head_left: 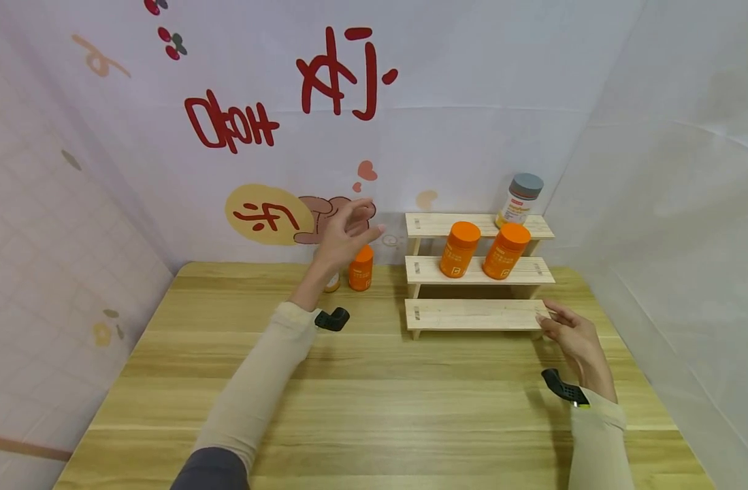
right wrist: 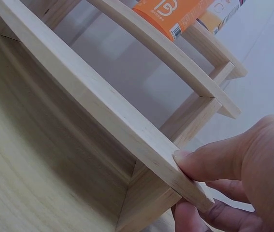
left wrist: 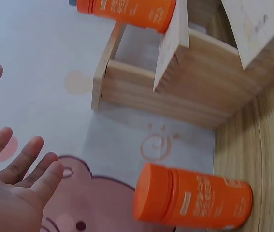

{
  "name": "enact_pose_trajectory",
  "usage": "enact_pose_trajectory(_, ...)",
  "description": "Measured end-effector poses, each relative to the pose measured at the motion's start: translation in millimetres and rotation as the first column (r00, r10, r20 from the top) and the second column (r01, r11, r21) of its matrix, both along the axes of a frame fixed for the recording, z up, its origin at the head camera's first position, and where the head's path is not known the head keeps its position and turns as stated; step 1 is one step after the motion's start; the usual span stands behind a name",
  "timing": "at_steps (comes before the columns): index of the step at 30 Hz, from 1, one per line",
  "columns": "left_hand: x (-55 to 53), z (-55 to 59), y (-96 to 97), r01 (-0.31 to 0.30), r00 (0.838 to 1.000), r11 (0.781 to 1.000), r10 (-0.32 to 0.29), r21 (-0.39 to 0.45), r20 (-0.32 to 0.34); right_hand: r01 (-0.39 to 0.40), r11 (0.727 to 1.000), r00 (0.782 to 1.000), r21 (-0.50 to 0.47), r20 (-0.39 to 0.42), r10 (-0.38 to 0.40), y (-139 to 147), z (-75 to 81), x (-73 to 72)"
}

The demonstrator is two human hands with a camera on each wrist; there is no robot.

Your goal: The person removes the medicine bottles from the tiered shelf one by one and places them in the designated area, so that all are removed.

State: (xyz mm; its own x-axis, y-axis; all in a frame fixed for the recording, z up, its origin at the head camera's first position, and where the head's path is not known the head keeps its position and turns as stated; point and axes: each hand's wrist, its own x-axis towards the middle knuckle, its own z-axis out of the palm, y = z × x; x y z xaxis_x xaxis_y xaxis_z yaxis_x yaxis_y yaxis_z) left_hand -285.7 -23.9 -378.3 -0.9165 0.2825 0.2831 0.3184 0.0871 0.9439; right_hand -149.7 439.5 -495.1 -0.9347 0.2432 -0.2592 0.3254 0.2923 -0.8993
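While right grip (head_left: 574, 342) pinches wooden shelf (head_left: 472, 314), left grip (head_left: 339, 240), spread apart, hovers near capped orange bottle (head_left: 361, 272), contents hidden.

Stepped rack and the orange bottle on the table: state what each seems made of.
Stepped rack: pale wood, matte and seemingly unvarnished, given its visible grain. Orange bottle: probably plastic with a smooth satin finish, going by its uniform colour and soft sheen, though looks alone leave that open.

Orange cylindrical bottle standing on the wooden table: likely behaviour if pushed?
The orange cylindrical bottle looks stiff, its visible wall undented. Taller than wide, it may tip if pushed near its cap; knocked over, its round body could roll.
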Motion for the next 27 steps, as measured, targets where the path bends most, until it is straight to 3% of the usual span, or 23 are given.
enact_pose_trajectory(13, 0.7, 6.3, 28.4, 0.078, 0.997, 0.997, -0.078, -0.009, 0.009, -0.024, 1.000, 1.000, 0.002, 0.017, 0.024, 2, 0.2, 0.4)
enact_pose_trajectory(27, -2.3, 28.2, 60.0, 0.130, 0.991, 0.988, -0.131, -0.077, 0.001, -0.018, 0.999, 1.000, -0.035, -0.002, 0.018, 4, 1.3, -0.5)
